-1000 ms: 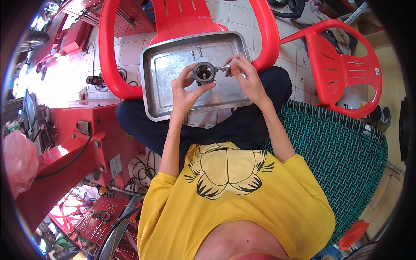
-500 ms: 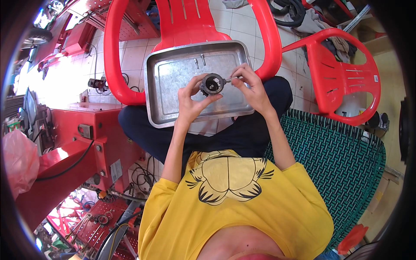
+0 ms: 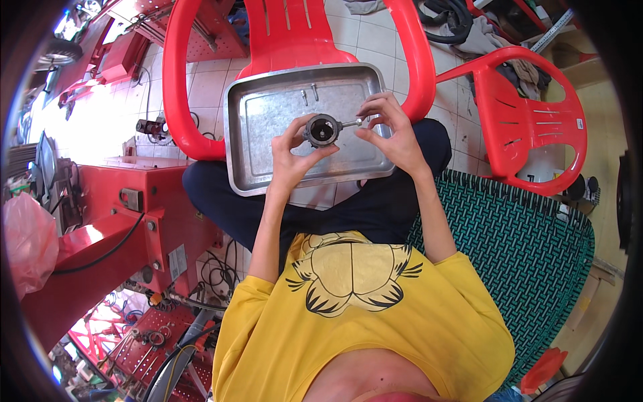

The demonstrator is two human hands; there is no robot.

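A round dark metal housing (image 3: 307, 131) with a hollow centre is held over the metal tray by my left hand (image 3: 289, 153), thumb and fingers around its rim. From the housing's right side sticks out a slim silver bolt (image 3: 349, 124). My right hand (image 3: 392, 137) is at the bolt's outer end, its thumb and fingers apart with the end between them. Whether a fingertip still touches the bolt is too small to tell. Two loose silver bolts (image 3: 309, 95) lie in the tray beyond the housing.
The shallow metal tray (image 3: 244, 182) rests on a red plastic chair (image 3: 284, 43) in front of me. At right stand another red chair (image 3: 495, 120) and a green woven seat (image 3: 509, 241). Red machinery (image 3: 157, 181) with cables is close on my left.
My right fingers have spread from a pinch on the bolt. The housing has shifted slightly left in my left hand, and more of the bolt shows.
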